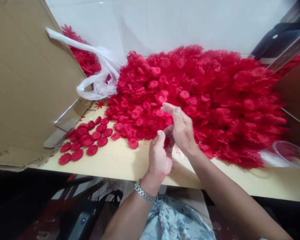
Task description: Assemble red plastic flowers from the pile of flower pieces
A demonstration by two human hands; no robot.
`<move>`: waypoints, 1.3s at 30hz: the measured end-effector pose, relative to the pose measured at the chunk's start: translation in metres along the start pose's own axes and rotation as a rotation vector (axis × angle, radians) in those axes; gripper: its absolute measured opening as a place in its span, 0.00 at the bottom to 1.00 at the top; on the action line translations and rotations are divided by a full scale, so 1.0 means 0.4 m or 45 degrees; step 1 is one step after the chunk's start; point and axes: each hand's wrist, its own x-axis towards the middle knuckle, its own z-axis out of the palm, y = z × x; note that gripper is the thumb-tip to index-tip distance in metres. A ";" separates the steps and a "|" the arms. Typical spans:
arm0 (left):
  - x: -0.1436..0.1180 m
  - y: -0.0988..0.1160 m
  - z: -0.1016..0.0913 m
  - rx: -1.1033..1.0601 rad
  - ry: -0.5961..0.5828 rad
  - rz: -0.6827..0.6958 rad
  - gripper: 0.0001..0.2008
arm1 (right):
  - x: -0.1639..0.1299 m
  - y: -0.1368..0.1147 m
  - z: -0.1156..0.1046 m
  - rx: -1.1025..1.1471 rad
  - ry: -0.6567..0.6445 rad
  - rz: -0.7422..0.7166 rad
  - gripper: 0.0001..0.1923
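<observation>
Near the middle of the table, my left hand (160,156) is cupped, thumb up, a metal watch on its wrist. My right hand (183,130) faces it from the right, fingers stretched out flat toward the left. A dark red patch shows between the palms; whether it is a held piece or the pile behind, I cannot make out. Just beyond both hands rises a large heap of red fringed flower pieces (190,90). Several thicker red flower discs (86,140) lie in a group to the left of my left hand.
A large cardboard sheet (22,80) stands at the left, near a metal bookend (70,113). A white plastic bag (102,83) is at the back left. A clear round container (291,153) sits at the right. The pale table (120,163) has its edge close to my lap.
</observation>
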 end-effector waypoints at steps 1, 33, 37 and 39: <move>0.002 0.000 -0.002 0.008 0.008 -0.011 0.11 | 0.008 -0.007 -0.002 0.075 0.028 0.041 0.26; 0.025 -0.004 0.043 0.059 -0.101 0.133 0.25 | -0.030 -0.006 0.017 -0.117 -0.086 -0.186 0.34; 0.005 -0.008 0.054 0.082 -0.102 0.069 0.28 | -0.014 0.030 0.005 -0.071 -0.074 -0.083 0.33; -0.002 -0.010 0.060 0.092 -0.166 0.049 0.29 | -0.009 0.044 -0.002 -0.010 -0.067 0.031 0.33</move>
